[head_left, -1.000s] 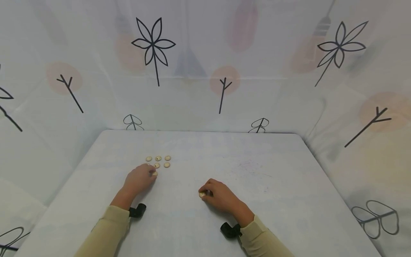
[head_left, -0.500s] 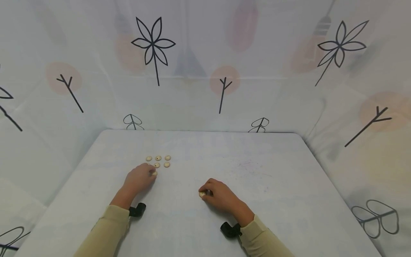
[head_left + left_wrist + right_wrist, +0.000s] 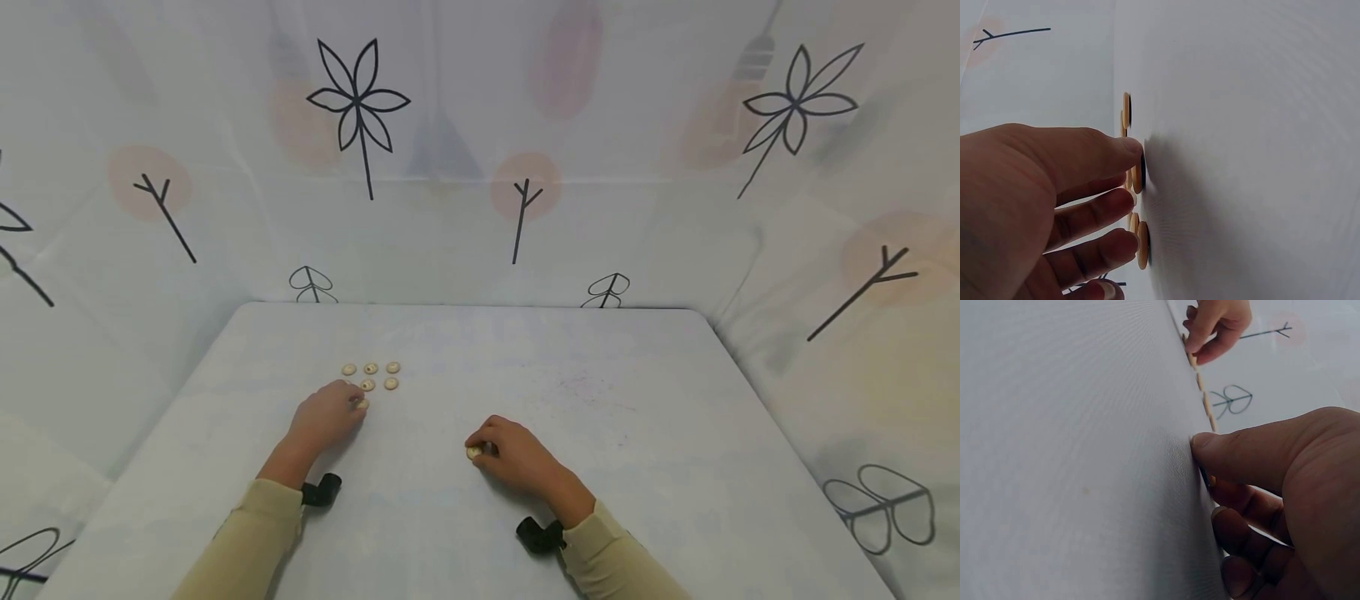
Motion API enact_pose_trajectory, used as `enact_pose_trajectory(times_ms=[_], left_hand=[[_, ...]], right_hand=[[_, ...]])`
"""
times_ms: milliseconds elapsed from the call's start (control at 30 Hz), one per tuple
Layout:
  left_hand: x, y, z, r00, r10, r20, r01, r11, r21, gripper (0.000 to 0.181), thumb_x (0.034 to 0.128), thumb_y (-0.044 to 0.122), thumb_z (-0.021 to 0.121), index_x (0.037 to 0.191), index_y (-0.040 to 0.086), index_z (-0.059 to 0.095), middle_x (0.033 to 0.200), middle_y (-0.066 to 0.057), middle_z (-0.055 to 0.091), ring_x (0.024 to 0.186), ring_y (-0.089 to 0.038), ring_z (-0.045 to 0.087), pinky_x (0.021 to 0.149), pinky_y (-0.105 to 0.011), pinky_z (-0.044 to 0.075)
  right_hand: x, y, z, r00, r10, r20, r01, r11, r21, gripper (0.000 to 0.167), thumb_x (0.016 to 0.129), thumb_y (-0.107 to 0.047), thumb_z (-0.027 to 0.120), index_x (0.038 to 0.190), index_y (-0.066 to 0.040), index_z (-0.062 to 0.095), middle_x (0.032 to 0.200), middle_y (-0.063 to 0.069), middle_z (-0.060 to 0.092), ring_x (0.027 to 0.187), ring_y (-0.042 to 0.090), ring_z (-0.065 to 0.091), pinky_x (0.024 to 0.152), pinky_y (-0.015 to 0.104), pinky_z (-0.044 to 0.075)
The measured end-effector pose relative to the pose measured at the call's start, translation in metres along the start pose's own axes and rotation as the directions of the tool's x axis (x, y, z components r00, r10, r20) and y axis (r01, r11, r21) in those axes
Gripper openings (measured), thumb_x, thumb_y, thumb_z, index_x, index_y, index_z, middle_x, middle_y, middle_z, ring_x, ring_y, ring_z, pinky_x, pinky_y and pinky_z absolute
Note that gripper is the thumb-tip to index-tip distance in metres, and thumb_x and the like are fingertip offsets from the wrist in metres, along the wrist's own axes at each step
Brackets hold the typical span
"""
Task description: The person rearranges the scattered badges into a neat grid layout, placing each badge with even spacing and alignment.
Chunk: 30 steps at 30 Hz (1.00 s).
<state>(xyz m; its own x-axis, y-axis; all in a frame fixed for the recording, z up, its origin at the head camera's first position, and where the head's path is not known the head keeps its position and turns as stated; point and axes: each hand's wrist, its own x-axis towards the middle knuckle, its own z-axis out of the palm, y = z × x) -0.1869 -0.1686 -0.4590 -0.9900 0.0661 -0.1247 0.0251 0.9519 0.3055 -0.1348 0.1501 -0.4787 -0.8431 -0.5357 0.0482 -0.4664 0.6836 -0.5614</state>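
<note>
In the head view, my left hand [image 3: 324,421] is at the near side of a small cluster of pale round wooden discs. Its thumb and forefinger pinch one disc [image 3: 363,404] on the tabletop; the left wrist view shows the thumb on that disc's edge [image 3: 1138,176]. Another wooden disc [image 3: 1142,245] stands out beside the fingertips there. Farther right and nearer, my right hand [image 3: 517,456] pinches a separate disc [image 3: 473,452] between thumb and fingers, low at the table. Dark marks show on some faces, too small to read. The left hand partly hides one disc of the cluster.
Beyond the left hand, several more discs [image 3: 371,368] lie in two short rows. The white table [image 3: 660,400] reaches back to a patterned cloth [image 3: 450,225] hanging around its sides. A black wrist camera [image 3: 321,491] sits under the left wrist, another [image 3: 538,537] under the right.
</note>
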Motion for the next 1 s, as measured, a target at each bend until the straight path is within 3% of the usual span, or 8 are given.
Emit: enact_pose_trajectory(times_ms=[500, 1000], left_hand=[[0.0009, 0.0013, -0.0005, 1.0, 0.002, 0.01, -0.002, 1.0, 0.011, 0.033, 0.092, 0.025, 0.061, 0.119, 0.006, 0.065, 0.119, -0.013, 0.063, 0.114, -0.034, 0.06, 0.097, -0.051, 0.048], [0.0007, 0.0007, 0.0003, 1.0, -0.004, -0.009, 0.004, 0.999, -0.034, 0.032, 0.0919, 0.023, 0.061, 0.119, 0.006, 0.064, 0.122, -0.014, 0.062, 0.118, -0.035, 0.058, 0.099, -0.05, 0.046]], right_hand=[[-0.0004, -0.0007, -0.0011, 1.0, 0.007, 0.002, -0.007, 1.0, 0.01, 0.02, 0.092, -0.021, 0.065, 0.111, -0.018, 0.07, 0.106, -0.006, 0.06, 0.092, 0.009, 0.056, 0.08, 0.028, 0.049], [0.0021, -0.0036, -0.0023, 1.0, -0.018, 0.013, 0.018, 1.0, 0.004, 0.02, 0.093, -0.021, 0.065, 0.111, -0.018, 0.07, 0.106, -0.006, 0.06, 0.088, 0.006, 0.053, 0.077, 0.025, 0.048]])
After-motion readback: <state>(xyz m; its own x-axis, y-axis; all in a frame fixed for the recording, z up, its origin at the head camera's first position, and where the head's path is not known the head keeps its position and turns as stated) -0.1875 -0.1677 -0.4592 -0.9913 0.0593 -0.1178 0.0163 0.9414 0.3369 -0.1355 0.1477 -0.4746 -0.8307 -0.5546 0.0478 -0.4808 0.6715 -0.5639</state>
